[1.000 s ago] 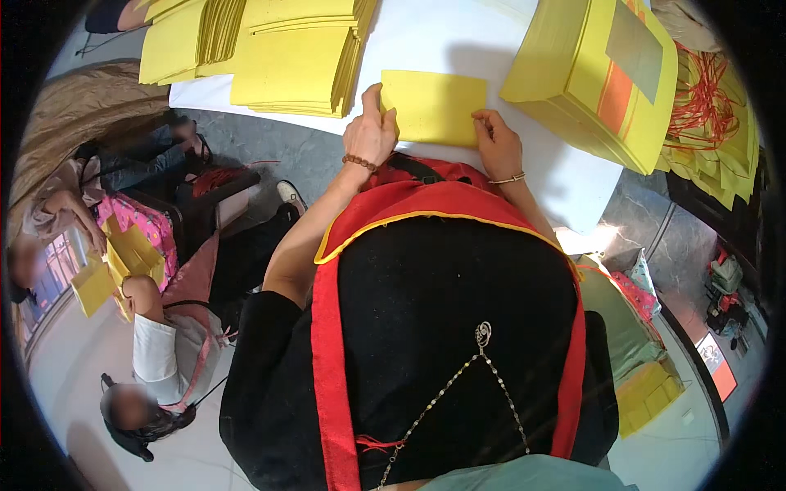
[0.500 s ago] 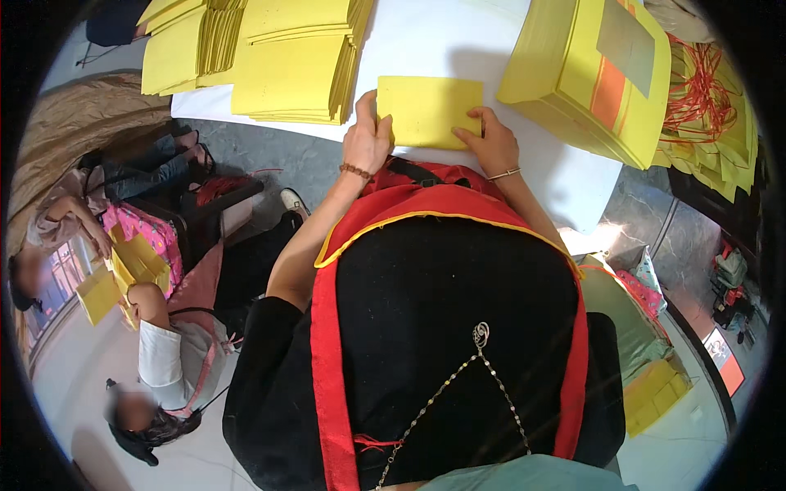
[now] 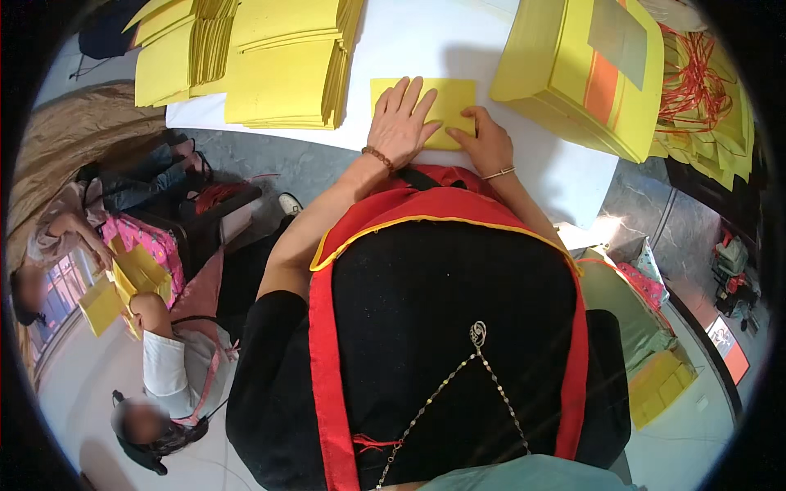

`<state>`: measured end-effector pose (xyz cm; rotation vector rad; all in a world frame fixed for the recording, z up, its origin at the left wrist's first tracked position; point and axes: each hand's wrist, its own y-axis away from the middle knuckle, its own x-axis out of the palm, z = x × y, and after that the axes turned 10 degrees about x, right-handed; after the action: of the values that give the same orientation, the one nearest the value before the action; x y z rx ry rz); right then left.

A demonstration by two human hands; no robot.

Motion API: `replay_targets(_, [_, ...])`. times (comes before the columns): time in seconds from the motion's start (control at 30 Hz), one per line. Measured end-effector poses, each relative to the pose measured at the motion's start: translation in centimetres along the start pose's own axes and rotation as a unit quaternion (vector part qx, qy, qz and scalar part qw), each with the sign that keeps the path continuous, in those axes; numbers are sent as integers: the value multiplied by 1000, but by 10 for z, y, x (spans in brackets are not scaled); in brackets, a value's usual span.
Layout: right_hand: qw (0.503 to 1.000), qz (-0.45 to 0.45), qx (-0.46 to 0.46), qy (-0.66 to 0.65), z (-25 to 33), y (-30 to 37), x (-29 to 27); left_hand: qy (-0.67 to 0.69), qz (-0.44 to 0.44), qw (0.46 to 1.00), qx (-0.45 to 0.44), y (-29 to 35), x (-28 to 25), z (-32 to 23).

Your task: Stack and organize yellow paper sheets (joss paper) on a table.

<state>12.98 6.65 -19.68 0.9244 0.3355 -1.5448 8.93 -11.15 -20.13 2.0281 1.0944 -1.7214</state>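
Note:
A flat yellow rectangle of paper (image 3: pixel 450 92), perhaps folded, lies on the white table near its front edge. Across the left part of it rests my left hand (image 3: pixel 401 123), flat with the fingers spread. My right hand (image 3: pixel 485 141) is at the paper's right edge, thumb on top and index finger bent round the edge; its other fingers are mostly hidden. To the right stands a thick block of yellow paper (image 3: pixel 536 78) with an orange stripe and a grey patch. Neat stacks of yellow paper (image 3: pixel 282 86) sit at the left.
The white table (image 3: pixel 409 41) ends close to my red-edged apron (image 3: pixel 442 200). Red cords (image 3: pixel 696 82) lie over loose yellow pieces at the far right. On the left, two people handle yellow paper (image 3: pixel 143 274) beside a pink patterned cloth. A green bag (image 3: pixel 626 315) is at my right.
My left hand has let go of the paper's left edge and moved right to lie flat on top. My right hand stays at the right edge.

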Motion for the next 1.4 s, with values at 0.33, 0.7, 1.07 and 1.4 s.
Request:
replay_targets(0.33, [970,-55,-132,195,20,17,-8,-20,34,999,-8,2,11,0])
replay_targets(0.7, [935,-27,-324,140,15,-19,42,10,38,999,5,6,9,4])
replay_targets(1.07, [922,-17,-290,257,25,-19,44,350,-215,894,-176,3,-11,9])
replay_targets(1.4, [930,16,-257,263,34,-15,38,434,-321,813,-217,11,14,3])
